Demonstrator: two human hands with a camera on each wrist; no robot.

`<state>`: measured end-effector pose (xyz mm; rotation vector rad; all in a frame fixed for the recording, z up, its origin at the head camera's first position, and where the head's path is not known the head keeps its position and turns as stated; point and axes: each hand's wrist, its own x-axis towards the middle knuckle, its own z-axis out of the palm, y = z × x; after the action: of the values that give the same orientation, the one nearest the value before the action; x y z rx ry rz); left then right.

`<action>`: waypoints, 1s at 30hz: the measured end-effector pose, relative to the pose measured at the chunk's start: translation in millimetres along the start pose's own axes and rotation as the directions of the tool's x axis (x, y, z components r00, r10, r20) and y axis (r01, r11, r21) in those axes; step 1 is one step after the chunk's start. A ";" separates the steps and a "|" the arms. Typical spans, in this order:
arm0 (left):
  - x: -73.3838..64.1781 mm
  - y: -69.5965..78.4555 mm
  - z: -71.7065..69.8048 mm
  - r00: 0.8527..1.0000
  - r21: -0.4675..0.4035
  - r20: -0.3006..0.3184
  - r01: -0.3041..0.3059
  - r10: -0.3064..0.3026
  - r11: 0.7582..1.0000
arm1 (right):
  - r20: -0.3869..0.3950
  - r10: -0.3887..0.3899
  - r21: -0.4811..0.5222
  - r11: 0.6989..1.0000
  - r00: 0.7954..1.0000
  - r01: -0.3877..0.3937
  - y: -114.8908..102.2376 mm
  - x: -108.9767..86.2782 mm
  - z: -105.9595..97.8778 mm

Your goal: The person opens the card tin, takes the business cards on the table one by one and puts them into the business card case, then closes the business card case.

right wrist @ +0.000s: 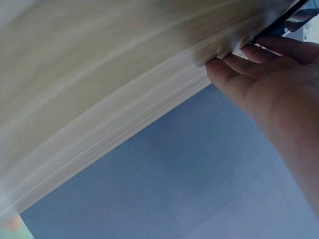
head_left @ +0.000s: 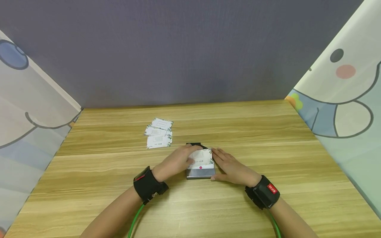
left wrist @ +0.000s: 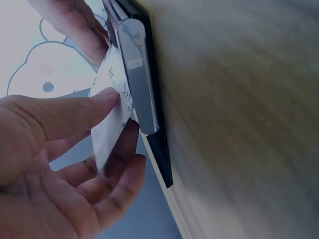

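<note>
With our left hand (head_left: pixel 178 161) we pinch the card (head_left: pixel 203 157), apparently fitting it to the case (head_left: pixel 200 174) beside our straight-fingered right hand (head_left: pixel 233 168); next probably calls for careful aligning.

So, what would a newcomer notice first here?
Probably the left hand, pinching a white card at a shiny case near the centre of the head view, with the right hand at the case's right side. Farther away, to the left, overlapping cards lie on the wooden table. Large cartoon drawings flank the scene.
</note>
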<state>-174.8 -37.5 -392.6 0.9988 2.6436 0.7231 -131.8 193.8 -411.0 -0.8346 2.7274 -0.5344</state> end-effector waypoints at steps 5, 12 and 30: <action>-1.8 0.7 1.8 0.999 0.062 0.037 -0.016 0.014 0.998 | 0.003 0.005 0.007 1.000 1.000 -0.005 -0.4 0.4 -0.5; -5.1 0.1 4.2 0.994 0.139 0.045 -0.105 0.100 0.985 | 0.006 0.007 0.013 1.000 1.000 -0.007 -1.3 0.3 -1.5; -9.7 0.5 5.4 0.985 0.194 0.094 -0.163 0.147 0.967 | -0.007 -0.010 0.005 1.000 1.000 0.010 -0.1 -0.6 -1.5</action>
<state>-165.4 -41.7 -396.7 1.2724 2.6311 0.4414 -131.7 194.5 -409.5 -0.8478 2.7282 -0.5466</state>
